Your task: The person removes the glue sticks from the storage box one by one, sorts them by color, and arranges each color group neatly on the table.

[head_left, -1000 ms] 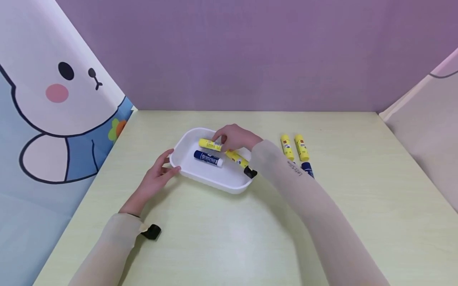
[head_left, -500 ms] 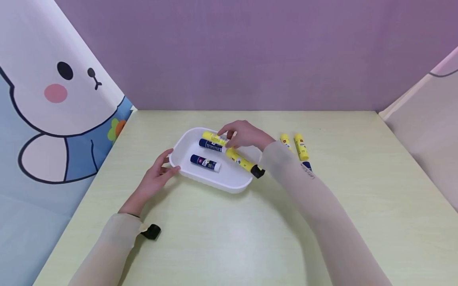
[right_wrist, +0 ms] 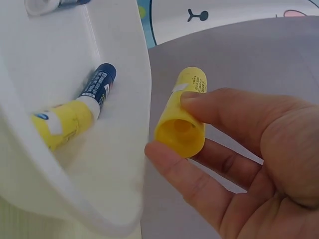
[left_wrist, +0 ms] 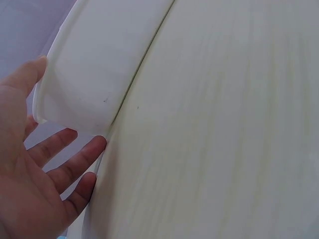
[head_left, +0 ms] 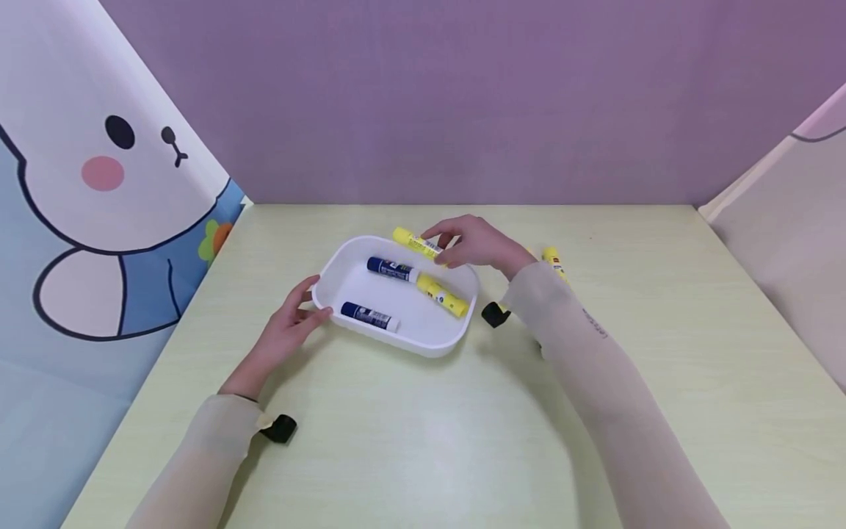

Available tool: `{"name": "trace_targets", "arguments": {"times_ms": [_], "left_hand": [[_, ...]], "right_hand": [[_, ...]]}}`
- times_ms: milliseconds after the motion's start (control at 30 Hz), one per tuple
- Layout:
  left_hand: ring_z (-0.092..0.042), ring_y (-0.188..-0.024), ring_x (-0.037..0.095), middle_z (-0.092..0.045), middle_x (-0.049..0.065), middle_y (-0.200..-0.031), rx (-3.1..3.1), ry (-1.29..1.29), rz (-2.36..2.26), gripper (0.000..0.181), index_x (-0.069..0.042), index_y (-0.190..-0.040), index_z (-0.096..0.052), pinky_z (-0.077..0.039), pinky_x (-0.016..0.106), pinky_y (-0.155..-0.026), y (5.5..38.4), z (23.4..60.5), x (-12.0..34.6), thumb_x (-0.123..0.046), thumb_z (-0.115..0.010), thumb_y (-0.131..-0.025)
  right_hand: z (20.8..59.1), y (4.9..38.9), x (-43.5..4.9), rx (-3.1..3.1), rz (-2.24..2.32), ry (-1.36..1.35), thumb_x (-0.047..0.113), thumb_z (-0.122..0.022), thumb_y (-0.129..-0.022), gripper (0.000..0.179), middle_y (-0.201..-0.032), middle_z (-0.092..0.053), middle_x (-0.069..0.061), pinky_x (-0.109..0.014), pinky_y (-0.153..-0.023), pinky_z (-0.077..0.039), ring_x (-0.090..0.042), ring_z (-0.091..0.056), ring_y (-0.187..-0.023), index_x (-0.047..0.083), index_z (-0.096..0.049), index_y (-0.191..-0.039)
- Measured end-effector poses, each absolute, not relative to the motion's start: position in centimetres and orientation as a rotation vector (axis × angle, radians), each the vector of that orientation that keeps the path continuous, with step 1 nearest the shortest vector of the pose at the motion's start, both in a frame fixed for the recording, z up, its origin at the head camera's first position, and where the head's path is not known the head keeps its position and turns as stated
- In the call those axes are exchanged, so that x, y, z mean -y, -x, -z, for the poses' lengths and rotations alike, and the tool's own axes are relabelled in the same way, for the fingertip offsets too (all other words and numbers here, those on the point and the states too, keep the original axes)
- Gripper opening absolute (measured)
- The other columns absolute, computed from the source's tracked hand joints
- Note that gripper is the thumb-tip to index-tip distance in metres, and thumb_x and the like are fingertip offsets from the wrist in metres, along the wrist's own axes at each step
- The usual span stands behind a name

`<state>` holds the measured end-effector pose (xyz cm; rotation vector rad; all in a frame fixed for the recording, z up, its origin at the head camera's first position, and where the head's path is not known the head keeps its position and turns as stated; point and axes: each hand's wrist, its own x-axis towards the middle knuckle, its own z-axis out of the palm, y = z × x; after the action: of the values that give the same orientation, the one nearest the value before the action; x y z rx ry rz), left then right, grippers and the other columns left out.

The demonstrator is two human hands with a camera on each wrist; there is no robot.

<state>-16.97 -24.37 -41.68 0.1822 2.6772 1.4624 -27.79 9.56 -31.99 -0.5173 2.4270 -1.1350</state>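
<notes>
In the head view, my left hand (head_left: 291, 323) holds the left end of a white plastic tray (head_left: 390, 339), thumb and fingers spread along its rim. My right hand (head_left: 481, 244) pinches a yellow glue stick (head_left: 415, 243) over the tray's far edge. The right wrist view shows this glue stick (right_wrist: 172, 107) between thumb and fingers, its hollow end facing the camera. Inside the tray lie a blue glue stick (head_left: 390, 269) with a yellow one (head_left: 443, 296) against its white end. Another blue glue stick (head_left: 367, 316) lies near the front wall.
Right of the tray, a yellow glue stick (head_left: 554, 261) lies on the light wooden table (head_left: 423, 441), partly hidden by the right sleeve (head_left: 581, 345). A purple backdrop (head_left: 463, 103) stands behind the table, and a cartoon-printed panel (head_left: 99, 242) borders the left side.
My right hand has moved right and up, lifting the yellow glue stick from the tray's inside to above its far edge. A blue glue stick has rolled to the front wall.
</notes>
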Motion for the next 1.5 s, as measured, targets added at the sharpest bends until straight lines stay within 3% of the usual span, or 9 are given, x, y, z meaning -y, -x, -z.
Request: {"name": "trace_targets", "arguments": {"times_ms": [633,1000,1267,1500], "left_hand": [[-0.056,-0.112,0.038,-0.042,0.021,-0.146,-2.676,-0.155,-1.438,0.071,-0.021,-0.159,-0.019,-0.046,0.037,-0.081,16.8,41.6,24.5,-0.038,-0.057,-0.102],[-0.056,-0.112,0.037,-0.042,0.021,-0.146,-2.670,-0.151,-1.438,0.072,-0.022,-0.160,-0.018,-0.046,0.037,-0.081,16.7,41.4,24.5,-0.039,-0.057,-0.102],[-0.056,-0.111,0.038,-0.042,0.021,-0.146,-2.669,-0.151,-1.441,0.071,-0.022,-0.159,-0.018,-0.046,0.038,-0.082,16.7,41.5,24.6,-0.039,-0.057,-0.102],[-0.056,-0.110,0.038,-0.042,0.021,-0.146,-2.674,-0.154,-1.447,0.070,-0.021,-0.159,-0.019,-0.045,0.038,-0.082,16.7,41.6,24.7,-0.037,-0.057,-0.102]], "right_hand": [[32.2,27.3,-13.6,-2.468,1.282,0.398,0.007,-0.072,-0.091,0.050,-0.115,-0.058,-0.013,-0.043,-0.089,-0.053,-0.027,-0.064,-0.098,0.017,-0.060,-0.138],[32.2,27.0,-16.8,-2.504,1.340,0.283,0.010,-0.071,-0.093,0.051,-0.120,-0.057,-0.012,-0.035,-0.085,-0.055,-0.026,-0.064,-0.101,0.017,-0.057,-0.141],[32.1,26.9,-19.3,-2.521,1.335,0.183,0.015,-0.070,-0.094,0.054,-0.126,-0.053,-0.014,-0.047,-0.095,-0.049,-0.029,-0.065,-0.103,0.020,-0.053,-0.145],[32.3,26.8,-20.8,-2.535,1.344,0.177,0.012,-0.069,-0.095,0.053,-0.128,-0.051,-0.015,-0.050,-0.096,-0.048,-0.033,-0.065,-0.105,0.016,-0.052,-0.145]]}}
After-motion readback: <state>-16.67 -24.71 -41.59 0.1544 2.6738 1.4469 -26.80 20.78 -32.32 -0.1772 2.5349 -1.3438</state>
